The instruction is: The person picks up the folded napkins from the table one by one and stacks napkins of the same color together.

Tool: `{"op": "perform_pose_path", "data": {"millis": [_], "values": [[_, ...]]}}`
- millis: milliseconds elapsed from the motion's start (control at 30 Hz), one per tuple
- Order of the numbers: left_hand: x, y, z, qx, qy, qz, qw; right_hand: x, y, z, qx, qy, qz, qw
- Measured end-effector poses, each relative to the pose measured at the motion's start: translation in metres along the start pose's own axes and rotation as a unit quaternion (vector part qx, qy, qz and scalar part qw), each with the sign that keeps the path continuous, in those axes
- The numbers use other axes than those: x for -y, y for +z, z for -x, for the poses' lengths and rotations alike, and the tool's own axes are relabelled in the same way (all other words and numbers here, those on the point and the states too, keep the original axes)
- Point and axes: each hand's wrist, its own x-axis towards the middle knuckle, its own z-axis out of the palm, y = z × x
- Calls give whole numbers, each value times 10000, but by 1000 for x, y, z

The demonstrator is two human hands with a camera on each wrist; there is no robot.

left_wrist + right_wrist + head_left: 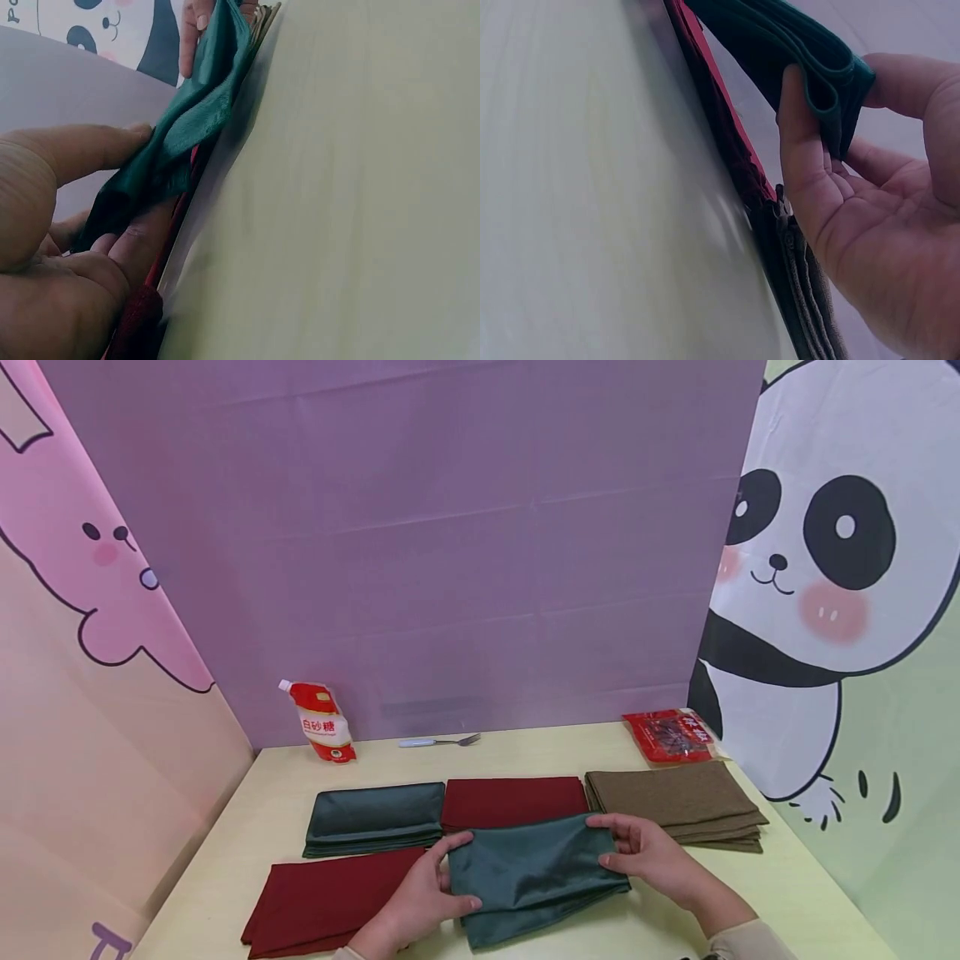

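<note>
A folded dark green satin cloth [540,877] is held between both hands, lifted off the table. My left hand [423,893] pinches its left edge, thumb on top and fingers beneath; the left wrist view shows the green cloth [180,127] sagging toward the other hand. At the opposite edge my right hand [652,860] grips the cloth's layered folds [817,67] between thumb and fingers. Behind it lie a folded red cloth [513,802], another green cloth [375,814] and a stack of brown cloth [675,797]. A second red cloth [330,897] lies beside my left hand.
At the back of the pale table [225,868] stands a red and white sugar pouch [322,722]. A fork [438,742] with a light handle lies near the purple backdrop [450,568]. A red packet [667,737] sits at the back right, by the panda-printed wall.
</note>
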Motion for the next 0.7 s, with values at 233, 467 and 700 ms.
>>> {"op": "perform_pose_path", "data": {"millis": [233,467,700], "values": [[1,-6,-2,-9,108,-118,9999,-1,-1,1,359,-104,-337,9987],[0,-14,-2,-10,324,-204,9993,1,-3,-1,394,-163,-350,9985],[-9,-17,-1,-84,386,-86,9992,9,-2,-7,286,-225,-222,9991]]}}
